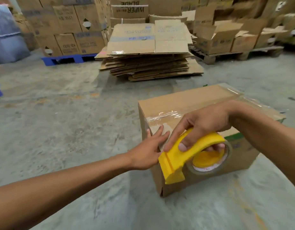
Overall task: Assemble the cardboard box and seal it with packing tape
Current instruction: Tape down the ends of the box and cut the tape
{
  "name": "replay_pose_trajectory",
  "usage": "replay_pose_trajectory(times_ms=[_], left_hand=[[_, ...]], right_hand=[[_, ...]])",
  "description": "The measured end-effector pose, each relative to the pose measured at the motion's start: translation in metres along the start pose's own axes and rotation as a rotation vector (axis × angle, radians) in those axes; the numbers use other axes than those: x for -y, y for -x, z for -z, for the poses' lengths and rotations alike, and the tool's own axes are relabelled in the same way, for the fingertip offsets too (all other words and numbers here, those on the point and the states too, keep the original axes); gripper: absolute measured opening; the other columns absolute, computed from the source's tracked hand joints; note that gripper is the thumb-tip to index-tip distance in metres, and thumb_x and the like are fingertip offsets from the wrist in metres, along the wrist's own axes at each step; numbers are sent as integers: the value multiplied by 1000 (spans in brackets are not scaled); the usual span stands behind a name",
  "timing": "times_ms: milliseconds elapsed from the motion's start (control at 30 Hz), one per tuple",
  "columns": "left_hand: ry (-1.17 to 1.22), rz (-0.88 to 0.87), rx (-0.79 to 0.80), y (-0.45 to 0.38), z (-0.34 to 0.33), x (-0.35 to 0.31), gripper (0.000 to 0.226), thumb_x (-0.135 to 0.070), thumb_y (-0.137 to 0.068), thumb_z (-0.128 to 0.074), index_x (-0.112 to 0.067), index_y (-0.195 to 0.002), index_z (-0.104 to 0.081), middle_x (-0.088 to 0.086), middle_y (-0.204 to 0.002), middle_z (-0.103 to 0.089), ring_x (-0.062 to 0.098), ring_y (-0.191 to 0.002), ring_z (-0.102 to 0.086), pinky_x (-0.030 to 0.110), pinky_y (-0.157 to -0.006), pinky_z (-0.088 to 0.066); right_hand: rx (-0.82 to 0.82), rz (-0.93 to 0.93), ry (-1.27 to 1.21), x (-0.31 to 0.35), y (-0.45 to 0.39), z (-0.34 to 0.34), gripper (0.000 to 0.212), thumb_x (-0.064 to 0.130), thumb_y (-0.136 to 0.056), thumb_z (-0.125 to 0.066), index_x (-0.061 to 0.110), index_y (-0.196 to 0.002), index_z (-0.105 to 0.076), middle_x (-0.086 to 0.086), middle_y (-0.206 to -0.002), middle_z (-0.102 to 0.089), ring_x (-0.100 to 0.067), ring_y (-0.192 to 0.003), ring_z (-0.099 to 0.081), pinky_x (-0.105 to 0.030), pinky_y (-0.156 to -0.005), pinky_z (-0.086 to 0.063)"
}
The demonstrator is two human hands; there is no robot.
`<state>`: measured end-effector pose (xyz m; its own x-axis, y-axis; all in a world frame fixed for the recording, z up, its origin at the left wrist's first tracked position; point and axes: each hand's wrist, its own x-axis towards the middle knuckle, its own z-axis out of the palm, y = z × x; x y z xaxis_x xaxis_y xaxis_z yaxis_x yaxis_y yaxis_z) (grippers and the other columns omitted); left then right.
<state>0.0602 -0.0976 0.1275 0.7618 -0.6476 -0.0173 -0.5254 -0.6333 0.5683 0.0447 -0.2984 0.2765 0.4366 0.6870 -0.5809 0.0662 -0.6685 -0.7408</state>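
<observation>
The left hand comes in from the lower left with its fingers straight and spread, pressing flat against the near end face of the cardboard box. It grasps nothing; it lies on the tape end where the clear strip folds down over the top edge. Just to its right, almost touching its fingertips, the right hand is curled round the arched handle of the yellow tape dispenser, thumb on the near side and fingers hooked underneath by the roll of packing tape. The dispenser's blade end points down and toward the left hand, hard against the same end face.

The box stands closed on the concrete floor, directly beneath and beyond both hands. Its long axis runs away from the left hand toward the upper right, and the tape strip follows that axis along the top seam to the far end, where it also wraps over the edge. So the seam looks covered along its length, and the work now sits at the near end, between the two hands.

The coming move seems to turn on that small gap: the left hand anchors the tail while the right, nearer the blade, would need to twist the dispenser to cut the tape. Whether the tape is already cut is hidden behind the dispenser.

Well beyond the hands lies a stack of flattened cartons.
</observation>
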Motion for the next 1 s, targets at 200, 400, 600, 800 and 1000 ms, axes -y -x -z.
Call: replay_pose_trajectory(times_ms=[200, 400, 600, 800, 1000], left_hand=[[-132, -101, -63, -18, -27, -43, 65, -45, -94, -34, -12, -150, -28, 17, -152, -34, 42, -143, -23, 66, -113, -13], [-75, 145, 189, -33, -55, -123, 81, -36, -96, -44, -12, -154, 8, 16, -159, 25, 38, -116, 48, 58, -112, 18], [76, 82, 262, -50, -70, -157, 80, -44, -83, -44, -26, -152, -9, 9, -163, 12, 48, -137, 33, 61, -113, 11], [211, 13, 49, -45, -15, -138, 44, -44, -90, -48, -28, -130, -56, -8, -130, -63, 16, -117, -60, 35, -102, -46], [1126, 326, 3, -48, 53, -122, 70, -69, -91, -31, -10, -101, -68, 12, -91, -75, 25, -80, -71, 30, -60, -51]], right_hand=[[-176, 185, -328, -20, 52, 35, 42, 24, -86, -64, 27, -127, -64, -10, -53, -61, -14, -32, -52, -23, -33, -48], [-326, 428, -533, -43, 45, 50, 58, 42, -70, -81, 35, -125, -65, -16, -56, -53, -13, -30, -47, -24, -35, -48], [-183, 554, -680, -77, 50, 54, 52, 37, -80, -75, 29, -130, -63, -4, -46, -57, -9, -29, -53, -22, -41, -50], [-110, 638, -718, -113, 68, 58, 34, 35, -94, -55, 26, -125, -67, 3, -58, -68, -3, -41, -63, -22, -48, -50], [-139, 593, -684, -127, 79, 55, 32, 39, -97, -45, 31, -102, -76, 10, -63, -71, 2, -47, -64, -19, -52, -50]])
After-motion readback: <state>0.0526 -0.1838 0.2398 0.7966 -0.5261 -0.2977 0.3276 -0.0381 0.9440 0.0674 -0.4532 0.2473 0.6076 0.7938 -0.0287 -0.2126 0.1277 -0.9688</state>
